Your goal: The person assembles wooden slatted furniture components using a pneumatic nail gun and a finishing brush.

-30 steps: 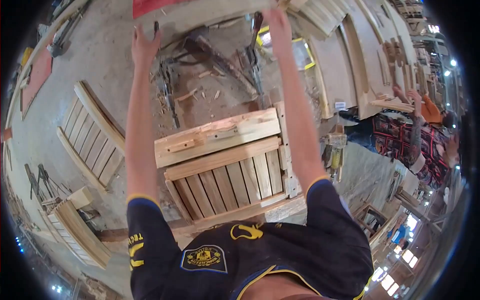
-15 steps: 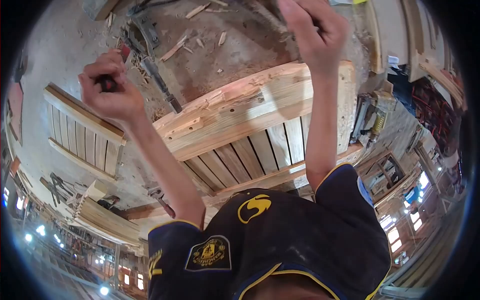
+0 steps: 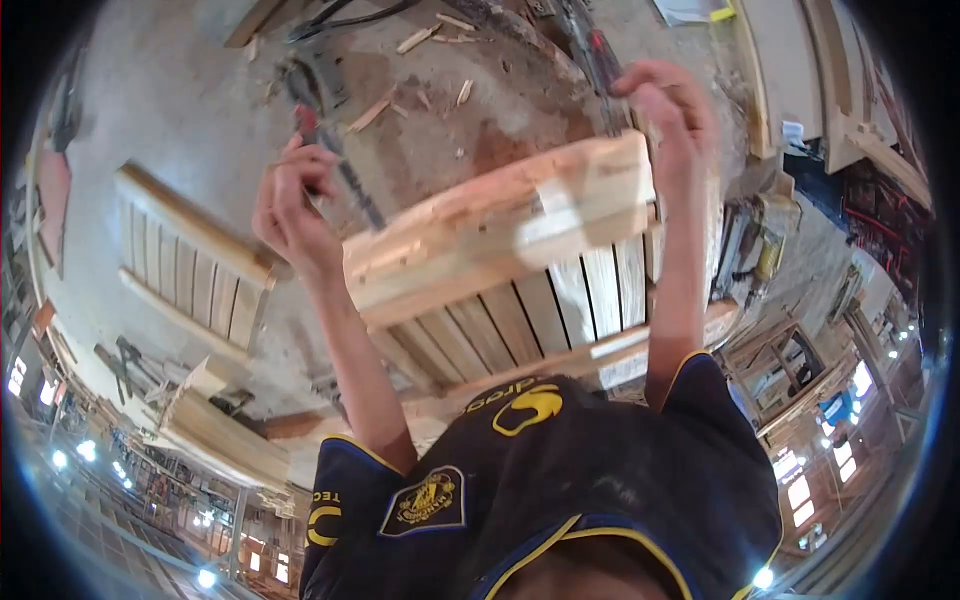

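My left hand (image 3: 295,205) is raised left of a slatted wooden frame, its fingers closed around a tool with a red and black handle (image 3: 305,118); the rest of that tool is hard to separate from the dark metal bar (image 3: 358,190) behind it. Over the frame's right end is my right hand (image 3: 680,110), blurred, with fingertips at the dark red handle (image 3: 603,62) of a slim metal tool. Its shaft points down toward the end of the frame's thick pale rail (image 3: 500,205). Below the rail, several slats (image 3: 510,318) sit side by side.
A smaller slatted panel (image 3: 190,265) lies on the floor at left. Wood splinters (image 3: 372,113) and a black cable (image 3: 355,22) are beyond the frame. Stacked timber (image 3: 225,435) stands at lower left. A power tool (image 3: 765,240) and boards (image 3: 830,80) are on the right.
My left hand has moved right and slightly down, toward the rail's left end. My right hand has shifted right and down, bringing the red-handled tool into view. The camera view has shifted slightly.
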`<state>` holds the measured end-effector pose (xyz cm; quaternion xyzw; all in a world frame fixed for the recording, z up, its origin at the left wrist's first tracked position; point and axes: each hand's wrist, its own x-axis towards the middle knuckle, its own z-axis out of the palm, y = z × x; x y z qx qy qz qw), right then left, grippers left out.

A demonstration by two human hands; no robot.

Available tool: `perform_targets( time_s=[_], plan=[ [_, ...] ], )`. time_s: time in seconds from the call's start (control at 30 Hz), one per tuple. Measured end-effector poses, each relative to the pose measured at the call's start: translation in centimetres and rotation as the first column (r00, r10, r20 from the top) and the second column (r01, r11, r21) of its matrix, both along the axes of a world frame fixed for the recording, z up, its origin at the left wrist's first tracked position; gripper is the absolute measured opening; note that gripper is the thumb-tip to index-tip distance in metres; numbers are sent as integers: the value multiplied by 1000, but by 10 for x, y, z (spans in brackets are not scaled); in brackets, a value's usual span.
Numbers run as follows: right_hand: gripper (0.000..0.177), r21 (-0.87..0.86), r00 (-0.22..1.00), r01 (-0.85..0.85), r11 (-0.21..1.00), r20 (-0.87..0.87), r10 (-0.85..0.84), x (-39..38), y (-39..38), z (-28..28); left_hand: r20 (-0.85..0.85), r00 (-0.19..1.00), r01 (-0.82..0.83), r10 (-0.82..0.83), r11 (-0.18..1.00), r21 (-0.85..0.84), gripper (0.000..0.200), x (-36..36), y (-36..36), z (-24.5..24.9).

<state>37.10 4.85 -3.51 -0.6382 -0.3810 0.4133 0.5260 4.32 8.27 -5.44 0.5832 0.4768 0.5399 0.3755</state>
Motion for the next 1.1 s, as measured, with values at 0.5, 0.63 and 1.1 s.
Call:
perform_targets(
  time_s=[0.5, 0.63, 1.1],
  plan=[
    [27, -592, 957, 266, 761, 259, -133, 326, -254, -80, -725, 685, -469, -68, 720, -511, 23, -154, -344, 37],
    [19, -652, 982, 42, 757, -115, -153, 322, -238, -38, -545, 839, -439, 7, 601, -668, 25, -144, -324, 43],
    [15, -524, 964, -166, 836, -263, 26, 94, -216, 73, -817, 573, -604, -63, 641, -474, 40, -149, -317, 21]
  ],
)
